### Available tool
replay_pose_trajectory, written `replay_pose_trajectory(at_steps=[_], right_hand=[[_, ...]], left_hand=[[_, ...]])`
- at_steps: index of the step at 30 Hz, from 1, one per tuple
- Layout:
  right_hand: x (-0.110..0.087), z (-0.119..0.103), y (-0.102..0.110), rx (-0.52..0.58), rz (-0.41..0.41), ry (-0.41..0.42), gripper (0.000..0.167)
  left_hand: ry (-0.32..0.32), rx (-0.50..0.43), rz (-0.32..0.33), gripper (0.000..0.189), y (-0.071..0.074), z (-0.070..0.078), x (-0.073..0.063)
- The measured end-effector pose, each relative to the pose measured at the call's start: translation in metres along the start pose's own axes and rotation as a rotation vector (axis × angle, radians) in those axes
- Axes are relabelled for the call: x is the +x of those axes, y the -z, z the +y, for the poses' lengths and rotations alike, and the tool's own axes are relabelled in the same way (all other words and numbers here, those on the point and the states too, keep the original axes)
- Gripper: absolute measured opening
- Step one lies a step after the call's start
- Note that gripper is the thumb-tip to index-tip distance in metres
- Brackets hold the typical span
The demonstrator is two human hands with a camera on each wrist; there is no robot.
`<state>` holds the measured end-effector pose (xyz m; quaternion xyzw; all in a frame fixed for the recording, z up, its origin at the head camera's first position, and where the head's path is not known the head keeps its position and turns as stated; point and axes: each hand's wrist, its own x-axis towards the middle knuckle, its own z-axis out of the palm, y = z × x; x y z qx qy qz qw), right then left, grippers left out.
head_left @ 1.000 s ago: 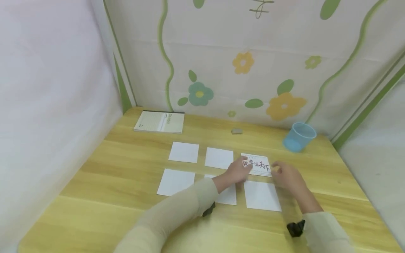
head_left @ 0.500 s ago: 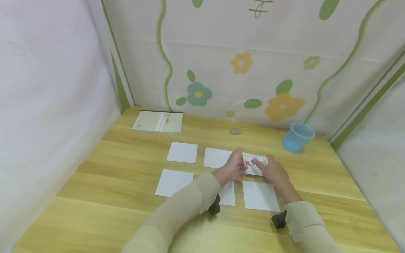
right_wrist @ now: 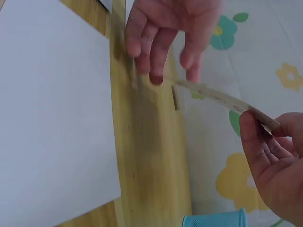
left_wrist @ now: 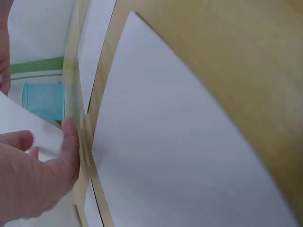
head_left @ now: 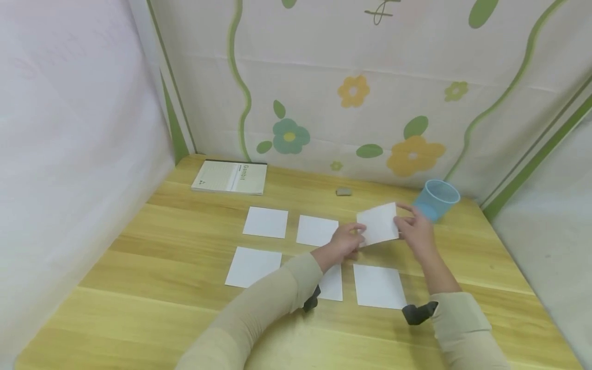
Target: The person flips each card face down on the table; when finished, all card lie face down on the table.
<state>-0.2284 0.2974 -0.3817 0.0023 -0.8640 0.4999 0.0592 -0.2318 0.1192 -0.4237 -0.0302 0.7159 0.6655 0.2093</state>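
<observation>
A square white card (head_left: pixel 378 224) is raised off the table and tilted, its blank face toward the head camera. My right hand (head_left: pixel 417 234) pinches its right edge between thumb and fingers, clearly seen in the right wrist view. At the card's left edge is my left hand (head_left: pixel 344 241). In the right wrist view the left hand's fingers (right_wrist: pixel 162 49) are spread loosely around that end, with no firm grip visible. Below, a blank card (head_left: pixel 380 287) lies flat, and another card (head_left: pixel 330 282) is partly hidden by the left forearm.
More blank cards lie to the left, among them a card (head_left: pixel 265 222) in the back row and a card (head_left: pixel 253 267) in front. A notepad (head_left: pixel 229 177), a small grey block (head_left: pixel 344 192) and a blue cup (head_left: pixel 437 199) stand along the back, before a flowered curtain (head_left: pixel 319 92).
The card with printed characters was lying on the table; it has been lifted and turned, so its blank side faces the head camera. My right hand has moved to its right edge.
</observation>
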Motion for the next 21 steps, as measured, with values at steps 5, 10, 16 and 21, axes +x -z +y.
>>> replay_pose_trajectory(at_steps=[5,10,16,21], right_hand=[[0.005,0.023,0.006,-0.256,-0.039,0.055,0.028],[0.01,0.049,-0.005,-0.471,-0.109,0.097,0.016],[0.009,0.061,-0.013,-0.576,-0.175,0.136,0.014],[0.008,0.062,-0.015,-0.655,-0.199,0.127,0.012]], left_hand=[[-0.066,0.185,0.134,0.031,0.008,-0.005,0.005],[-0.179,0.511,0.167,0.023,0.01,-0.008,0.005],[-0.192,0.707,0.199,0.027,0.0,-0.008,0.008],[-0.283,0.777,0.199,0.023,-0.001,-0.013,0.014]])
